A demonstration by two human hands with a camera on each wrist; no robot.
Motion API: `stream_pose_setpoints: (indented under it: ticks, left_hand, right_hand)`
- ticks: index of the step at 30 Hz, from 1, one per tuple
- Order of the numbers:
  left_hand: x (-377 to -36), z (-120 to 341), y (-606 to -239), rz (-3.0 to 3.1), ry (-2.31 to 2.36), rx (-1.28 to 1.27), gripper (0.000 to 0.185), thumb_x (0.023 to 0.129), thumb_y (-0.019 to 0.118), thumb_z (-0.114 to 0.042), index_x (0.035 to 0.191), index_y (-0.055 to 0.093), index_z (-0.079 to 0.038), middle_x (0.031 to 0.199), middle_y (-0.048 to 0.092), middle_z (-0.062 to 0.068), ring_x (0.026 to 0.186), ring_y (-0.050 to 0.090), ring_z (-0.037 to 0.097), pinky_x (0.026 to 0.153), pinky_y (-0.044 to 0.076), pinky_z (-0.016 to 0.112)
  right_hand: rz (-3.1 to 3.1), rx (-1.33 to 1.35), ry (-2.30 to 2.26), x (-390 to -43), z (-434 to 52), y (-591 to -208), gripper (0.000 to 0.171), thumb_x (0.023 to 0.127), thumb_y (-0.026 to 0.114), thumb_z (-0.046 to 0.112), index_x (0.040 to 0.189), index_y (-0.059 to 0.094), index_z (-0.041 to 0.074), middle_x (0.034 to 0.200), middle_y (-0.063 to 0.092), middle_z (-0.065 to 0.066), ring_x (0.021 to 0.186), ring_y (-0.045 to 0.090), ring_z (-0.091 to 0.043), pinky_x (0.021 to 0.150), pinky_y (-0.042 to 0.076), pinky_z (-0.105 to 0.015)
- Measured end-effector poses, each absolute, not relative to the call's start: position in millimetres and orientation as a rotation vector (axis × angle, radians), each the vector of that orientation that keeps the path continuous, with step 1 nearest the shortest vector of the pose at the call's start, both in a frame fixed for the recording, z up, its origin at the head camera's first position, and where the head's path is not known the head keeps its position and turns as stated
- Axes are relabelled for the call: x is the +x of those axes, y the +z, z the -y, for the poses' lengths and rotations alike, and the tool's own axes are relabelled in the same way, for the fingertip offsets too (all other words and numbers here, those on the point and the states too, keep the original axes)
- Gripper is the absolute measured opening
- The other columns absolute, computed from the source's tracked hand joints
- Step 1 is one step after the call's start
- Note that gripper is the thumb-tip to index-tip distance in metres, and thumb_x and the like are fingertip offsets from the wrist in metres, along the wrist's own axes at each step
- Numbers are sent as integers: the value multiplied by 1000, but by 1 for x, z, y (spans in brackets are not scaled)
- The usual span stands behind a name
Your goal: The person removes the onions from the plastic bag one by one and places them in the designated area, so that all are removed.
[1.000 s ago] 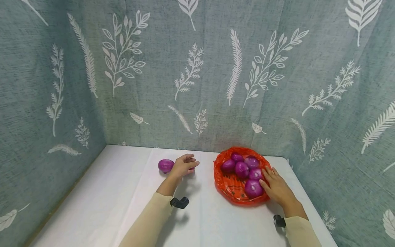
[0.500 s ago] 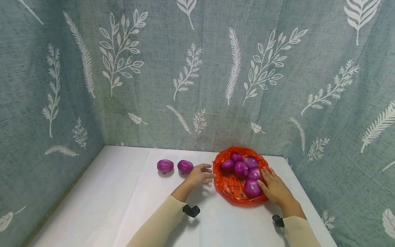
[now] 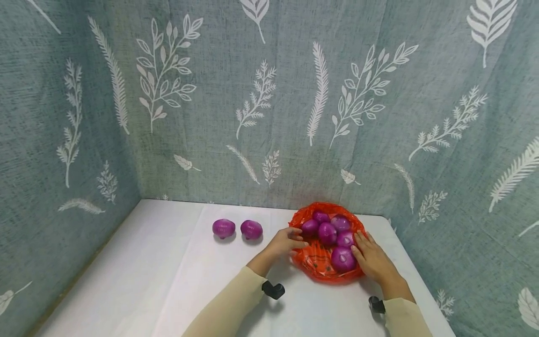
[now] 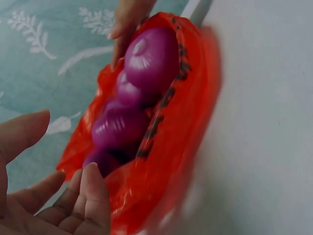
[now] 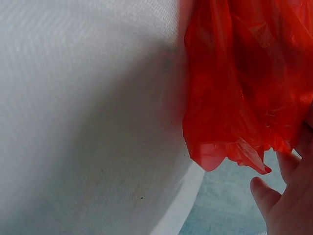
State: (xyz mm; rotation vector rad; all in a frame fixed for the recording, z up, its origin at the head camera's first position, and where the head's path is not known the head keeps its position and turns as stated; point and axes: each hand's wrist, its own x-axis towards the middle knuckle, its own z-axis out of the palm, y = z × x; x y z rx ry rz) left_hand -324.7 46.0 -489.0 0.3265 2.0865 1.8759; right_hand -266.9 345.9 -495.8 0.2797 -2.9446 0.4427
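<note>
Since a second ago, the left hand (image 3: pixel 281 244) has moved toward 3 o'clock, from in front of a loose onion to the 9 o'clock rim of the red bag (image 3: pixel 316 255), while the right hand (image 3: pixel 372 262) has stayed at the bag's 3 o'clock side. Six purple onions (image 3: pixel 327 233) show inside, grouped from 10 round to 5 o'clock, with bare plastic toward 7. Two more, a farther onion (image 3: pixel 223 228) and a nearer onion (image 3: pixel 251 230), stand side by side on the white table (image 3: pixel 126 281), out toward 9 o'clock. Left fingers are loosely bent, thumb well apart, holding nothing; whether they touch the plastic I cannot tell. Right fingers lie extended along the rim, steadying it, I judge. The step looks like a reach into the bag; the next move seems to call for closing on the onion at 10 o'clock without dragging the rim.
</note>
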Motion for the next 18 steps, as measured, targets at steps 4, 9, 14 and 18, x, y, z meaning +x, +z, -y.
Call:
stream_pose_setpoints:
  ticks: [4,9,14,18]
  left_hand:
    - [-322,-56,-490,-2054,1861,323,53,83,76,-7,130,54,5,107,64,13,90,64,22,75,57,38]
    - [-321,-67,-488,-2022,1853,334,51,84,76,-7,130,55,3,104,63,11,87,65,21,74,58,39]
    - [-321,-78,-489,-2005,1846,345,51,84,76,-9,130,56,1,102,63,8,89,66,22,74,58,39]
    - [-315,-87,-492,-1936,1898,322,52,84,76,-5,130,54,3,104,62,12,89,66,24,77,57,42]
  right_hand:
    - [2961,265,430,-266,-346,-496,68,103,39,46,149,30,-3,154,27,-24,141,15,-46,108,21,-63]
    - [2957,258,405,-266,-345,-495,68,102,40,46,149,31,-2,154,28,-23,141,16,-46,108,23,-63]
    - [2960,248,439,-266,-344,-494,69,103,38,48,149,31,-2,154,27,-23,141,15,-46,108,21,-63]
    - [2961,249,457,-265,-344,-495,68,103,38,47,149,31,-3,154,27,-23,141,15,-46,108,21,-63]
